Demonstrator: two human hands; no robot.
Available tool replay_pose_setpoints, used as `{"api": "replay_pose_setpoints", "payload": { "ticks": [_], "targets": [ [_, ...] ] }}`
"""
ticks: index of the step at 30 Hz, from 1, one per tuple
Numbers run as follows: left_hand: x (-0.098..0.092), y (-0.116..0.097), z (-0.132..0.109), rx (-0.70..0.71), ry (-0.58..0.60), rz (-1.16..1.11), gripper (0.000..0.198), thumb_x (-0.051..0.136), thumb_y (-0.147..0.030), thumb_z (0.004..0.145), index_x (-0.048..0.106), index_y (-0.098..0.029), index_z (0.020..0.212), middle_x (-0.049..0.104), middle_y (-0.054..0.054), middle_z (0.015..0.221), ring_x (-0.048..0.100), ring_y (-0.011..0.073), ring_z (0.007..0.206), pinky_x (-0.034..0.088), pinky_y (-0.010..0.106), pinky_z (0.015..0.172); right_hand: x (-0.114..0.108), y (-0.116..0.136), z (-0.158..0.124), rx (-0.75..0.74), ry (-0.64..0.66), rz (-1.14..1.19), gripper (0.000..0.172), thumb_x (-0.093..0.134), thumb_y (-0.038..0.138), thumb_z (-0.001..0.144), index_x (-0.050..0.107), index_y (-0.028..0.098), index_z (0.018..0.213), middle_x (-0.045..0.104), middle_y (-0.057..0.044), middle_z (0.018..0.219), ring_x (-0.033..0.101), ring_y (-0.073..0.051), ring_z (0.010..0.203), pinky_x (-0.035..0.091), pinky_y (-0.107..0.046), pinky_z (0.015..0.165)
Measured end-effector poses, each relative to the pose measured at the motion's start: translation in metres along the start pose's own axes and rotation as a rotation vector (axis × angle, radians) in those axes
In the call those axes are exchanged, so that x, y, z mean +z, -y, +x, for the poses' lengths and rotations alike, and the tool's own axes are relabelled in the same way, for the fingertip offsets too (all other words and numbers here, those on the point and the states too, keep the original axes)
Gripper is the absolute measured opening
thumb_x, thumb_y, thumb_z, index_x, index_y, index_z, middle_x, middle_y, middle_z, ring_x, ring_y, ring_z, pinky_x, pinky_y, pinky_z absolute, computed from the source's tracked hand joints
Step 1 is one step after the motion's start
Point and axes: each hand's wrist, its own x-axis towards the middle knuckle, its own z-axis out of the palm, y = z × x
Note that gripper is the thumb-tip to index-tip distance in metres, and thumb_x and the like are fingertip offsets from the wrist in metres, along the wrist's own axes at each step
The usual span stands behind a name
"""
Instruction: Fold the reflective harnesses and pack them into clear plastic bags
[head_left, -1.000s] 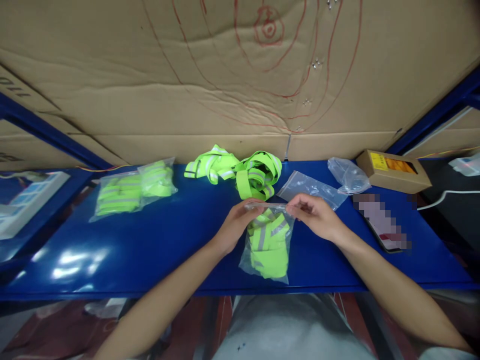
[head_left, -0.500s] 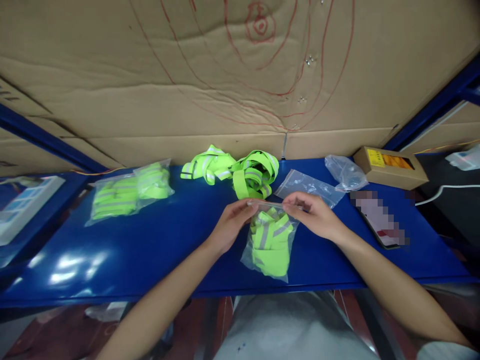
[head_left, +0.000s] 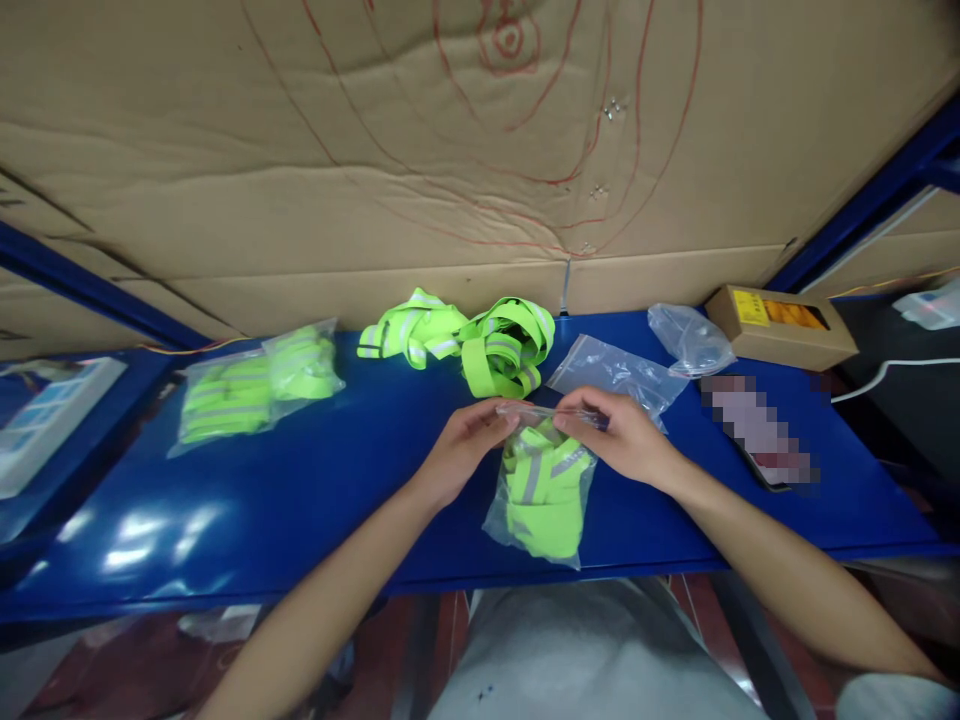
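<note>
A clear plastic bag (head_left: 541, 500) stuffed with folded neon-yellow reflective straps lies on the blue shelf (head_left: 315, 490) in front of me. My left hand (head_left: 461, 448) pinches the left end of the bag's top edge. My right hand (head_left: 619, 435) pinches the same top edge further right, fingers closed on the strip. Both hands sit close together over the bag's mouth.
Loose neon straps (head_left: 480, 340) lie at the back centre. Two filled bags (head_left: 255, 385) rest at the left. Empty clear bags (head_left: 611, 370) and a crumpled one (head_left: 688, 340) lie at the right, beside a phone (head_left: 761, 430) and a cardboard box (head_left: 780, 325). A cardboard wall (head_left: 450, 160) backs the shelf.
My right hand has slid leftward along the bag's top edge, closing the gap to my left hand. The bag has stayed in place.
</note>
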Motion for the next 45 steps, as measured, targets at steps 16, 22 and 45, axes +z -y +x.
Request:
{"api": "replay_pose_setpoints", "payload": {
  "ticks": [16, 22, 45],
  "targets": [
    [0.0, 0.004, 0.003, 0.067, -0.156, 0.032, 0.027, 0.086, -0.043, 0.078, 0.078, -0.018, 0.087, 0.077, 0.003, 0.086, 0.066, 0.0152, 0.079, 0.053, 0.026, 0.076, -0.006, 0.001, 0.003, 0.033, 0.056, 0.032, 0.023, 0.064, 0.043, 0.097, 0.07, 0.021, 0.094, 0.074, -0.001, 0.085, 0.066, -0.016, 0.075, 0.046, -0.027, 0.065],
    [-0.006, 0.003, 0.009, 0.128, -0.073, 0.297, 0.032, 0.079, -0.048, 0.084, 0.073, -0.016, 0.086, 0.072, 0.002, 0.076, 0.064, 0.016, 0.07, 0.05, 0.026, 0.066, -0.011, -0.006, 0.005, 0.003, 0.032, -0.028, 0.016, 0.064, 0.037, 0.096, 0.069, 0.022, 0.093, 0.074, -0.001, 0.083, 0.066, -0.017, 0.073, 0.047, -0.028, 0.066],
    [-0.004, 0.004, 0.006, 0.134, 0.05, 0.393, 0.034, 0.076, -0.048, 0.086, 0.07, -0.015, 0.079, 0.065, 0.001, 0.072, 0.055, 0.0135, 0.067, 0.04, 0.025, 0.064, 0.002, -0.005, 0.002, -0.081, 0.063, -0.203, 0.017, 0.057, 0.031, 0.1, 0.065, 0.021, 0.089, 0.067, 0.0, 0.078, 0.059, -0.014, 0.068, 0.041, -0.026, 0.062]
  ]
}}
